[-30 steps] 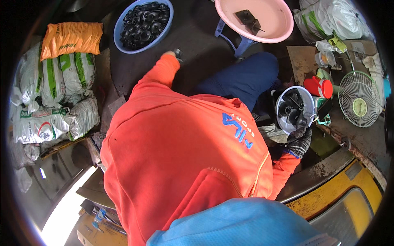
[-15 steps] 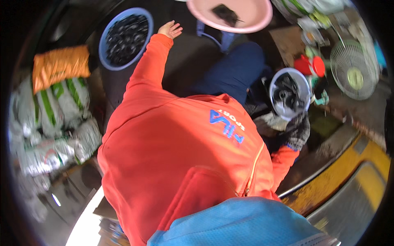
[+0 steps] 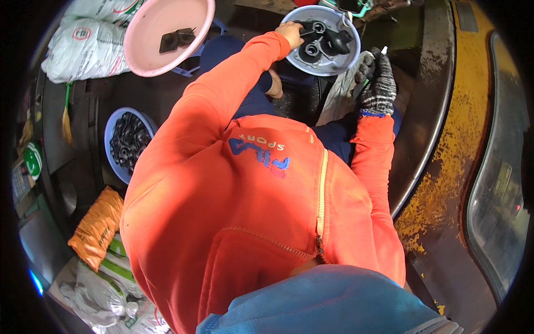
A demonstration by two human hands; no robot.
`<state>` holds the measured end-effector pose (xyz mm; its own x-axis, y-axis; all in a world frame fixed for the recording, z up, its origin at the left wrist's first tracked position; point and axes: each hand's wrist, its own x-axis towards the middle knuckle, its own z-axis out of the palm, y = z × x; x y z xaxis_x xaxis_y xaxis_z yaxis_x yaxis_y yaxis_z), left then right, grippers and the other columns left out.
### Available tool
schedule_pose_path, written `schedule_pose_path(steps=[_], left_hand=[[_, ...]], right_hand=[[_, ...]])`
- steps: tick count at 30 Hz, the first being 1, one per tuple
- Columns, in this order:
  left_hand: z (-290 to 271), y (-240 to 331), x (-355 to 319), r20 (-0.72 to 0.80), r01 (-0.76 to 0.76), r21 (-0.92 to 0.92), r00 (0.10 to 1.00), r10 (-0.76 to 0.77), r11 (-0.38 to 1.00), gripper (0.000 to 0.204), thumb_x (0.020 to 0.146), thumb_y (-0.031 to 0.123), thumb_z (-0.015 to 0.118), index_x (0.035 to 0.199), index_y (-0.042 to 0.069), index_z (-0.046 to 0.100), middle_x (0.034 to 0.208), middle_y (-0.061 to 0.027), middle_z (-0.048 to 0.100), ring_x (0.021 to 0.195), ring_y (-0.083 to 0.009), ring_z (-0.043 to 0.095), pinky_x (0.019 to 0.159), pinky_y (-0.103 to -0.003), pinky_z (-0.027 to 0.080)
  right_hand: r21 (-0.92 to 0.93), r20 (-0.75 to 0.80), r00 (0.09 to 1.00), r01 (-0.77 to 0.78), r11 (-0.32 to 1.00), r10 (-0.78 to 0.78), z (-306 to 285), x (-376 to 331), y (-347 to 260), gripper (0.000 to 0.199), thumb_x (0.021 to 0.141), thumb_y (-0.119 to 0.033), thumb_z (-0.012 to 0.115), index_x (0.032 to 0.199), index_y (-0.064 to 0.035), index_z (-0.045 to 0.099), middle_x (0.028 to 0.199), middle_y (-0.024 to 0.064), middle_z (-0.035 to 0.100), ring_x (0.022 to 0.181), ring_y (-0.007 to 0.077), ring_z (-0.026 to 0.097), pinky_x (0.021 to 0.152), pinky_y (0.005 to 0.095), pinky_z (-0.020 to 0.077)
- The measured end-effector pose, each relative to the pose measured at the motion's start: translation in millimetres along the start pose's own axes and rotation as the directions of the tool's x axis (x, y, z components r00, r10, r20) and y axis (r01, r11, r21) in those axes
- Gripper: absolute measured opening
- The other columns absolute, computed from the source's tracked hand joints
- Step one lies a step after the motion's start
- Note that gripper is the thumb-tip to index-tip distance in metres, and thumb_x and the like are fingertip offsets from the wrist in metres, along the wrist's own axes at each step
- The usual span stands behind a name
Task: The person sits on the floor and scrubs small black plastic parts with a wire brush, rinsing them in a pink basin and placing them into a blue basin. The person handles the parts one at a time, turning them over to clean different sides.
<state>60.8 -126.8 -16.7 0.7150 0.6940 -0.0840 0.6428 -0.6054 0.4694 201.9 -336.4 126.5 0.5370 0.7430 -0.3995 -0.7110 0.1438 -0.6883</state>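
Observation:
A light blue basin (image 3: 328,71) at the top right holds several black moulded parts, some with round rings. My bare left hand (image 3: 290,34) reaches over its left rim, fingers bent onto a black part (image 3: 307,26) and closed at its edge. Beside the basin's lower right, my right hand (image 3: 379,92) wears a grey-and-black knitted glove. Its fingers are curled round a slim thing; a small white tip (image 3: 384,50) sticks out above, and a bit of green shows at the palm. What this is, I cannot make out.
A pink basin (image 3: 136,61) with two dark parts stands at the upper left. Another blue basin (image 3: 114,164), full of black parts, sits at my left. White sacks (image 3: 83,47) and an orange bag (image 3: 97,228) lie around. A yellow, worn machine frame (image 3: 445,172) runs along the right.
The view has turned right. My left hand has gone from beside the full blue basin to the parts in the smaller basin. My gloved right hand now points up beside that basin.

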Motion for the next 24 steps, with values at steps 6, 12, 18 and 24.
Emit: schedule_pose_path(steps=[6, 12, 18, 24], left_hand=[[4, 22, -3, -0.257, -0.259, -0.166, 0.943, 0.212, 0.952, 0.021, 0.080, 0.015, 0.062, 0.099, 0.009, 0.068, 0.092, -0.0104, 0.061, 0.090, -0.0306, 0.061, 0.078, -0.040, 0.049], [-67, 82, -79, -0.554, -0.782, 0.110, 0.464, 0.691, 0.613, 0.034, 0.071, 0.007, 0.074, 0.104, 0.010, 0.067, 0.097, -0.0057, 0.064, 0.094, -0.0232, 0.062, 0.081, -0.033, 0.051], [-125, 108, -98, -0.555, -0.630, -0.532, 0.764, 0.329, 0.566, 0.067, 0.063, 0.023, 0.085, 0.122, 0.006, 0.057, 0.125, -0.0129, 0.056, 0.122, -0.0274, 0.050, 0.104, -0.041, 0.038], [-144, 126, -91, -0.590, -0.687, -0.460, 0.710, 0.385, 0.563, 0.043, 0.066, 0.014, 0.083, 0.102, 0.006, 0.061, 0.114, -0.0087, 0.065, 0.118, -0.0246, 0.055, 0.101, -0.037, 0.041]], right_hand=[[-0.201, -0.192, 0.981, -0.071, 0.977, 0.032, 6, -8, 10, 0.014, 0.090, -0.024, 0.061, 0.089, -0.0109, 0.058, 0.070, 0.0013, 0.059, 0.048, 0.0106, 0.053, 0.037, 0.0231, 0.0394], [-0.014, -0.093, 0.982, -0.167, 0.986, 0.165, 20, -19, 6, 0.032, 0.088, -0.023, 0.062, 0.117, -0.0106, 0.056, 0.094, 0.0038, 0.063, 0.064, 0.0096, 0.057, 0.045, 0.0217, 0.0426], [0.004, 0.209, 0.978, -0.030, 1.000, 0.028, 29, -31, 10, 0.042, 0.086, -0.017, 0.064, 0.125, -0.0064, 0.052, 0.110, 0.0083, 0.062, 0.087, 0.0157, 0.063, 0.065, 0.0265, 0.0528], [0.183, 0.228, 0.973, -0.006, 0.983, -0.036, 39, -50, 23, 0.040, 0.096, -0.030, 0.053, 0.126, -0.0044, 0.051, 0.123, 0.0112, 0.056, 0.105, 0.0221, 0.059, 0.090, 0.0346, 0.0515]])
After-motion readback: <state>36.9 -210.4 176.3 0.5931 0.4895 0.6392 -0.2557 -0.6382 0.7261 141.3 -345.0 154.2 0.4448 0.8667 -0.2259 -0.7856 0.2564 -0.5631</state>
